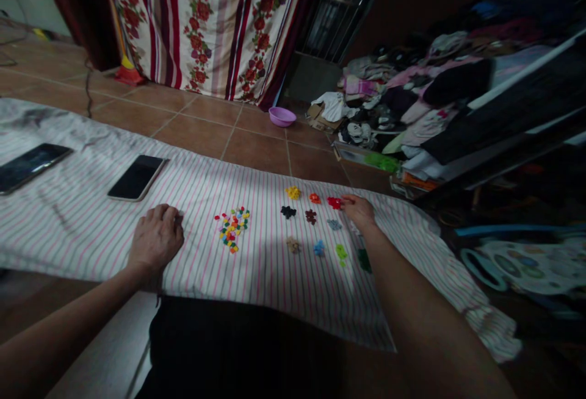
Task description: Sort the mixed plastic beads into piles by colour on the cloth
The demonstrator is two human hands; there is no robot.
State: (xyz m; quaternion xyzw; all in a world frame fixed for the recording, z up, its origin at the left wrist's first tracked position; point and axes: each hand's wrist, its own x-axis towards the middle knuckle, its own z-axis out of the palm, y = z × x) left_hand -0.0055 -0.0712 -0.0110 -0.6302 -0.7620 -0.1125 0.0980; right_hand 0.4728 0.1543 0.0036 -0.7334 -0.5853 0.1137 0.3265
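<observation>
My right hand (359, 210) reaches to a small pile of red pieces (334, 203), its fingertips together at the pile's edge; what they hold, if anything, is too small to make out. My left hand (155, 237) rests palm down on the striped cloth (196, 265), fingers curled under and the palm hidden. Between the hands lies a loose mixed-colour cluster of tiny pieces (233, 227). Sorted piles sit nearer my right hand: yellow (293, 192), orange (314, 198), black (288, 212), brown (311, 216), grey (334, 224), tan (292, 244), blue (319, 248), lime (341, 254) and dark green (364, 260).
Beyond my left hand lie a phone (137, 177) and another dark-screened device (32, 166). A purple basin (282, 116) stands on the tiled floor near a floral curtain (201, 27). Heaped clothes (412, 88) fill the right background. My right forearm partly covers the dark green pile.
</observation>
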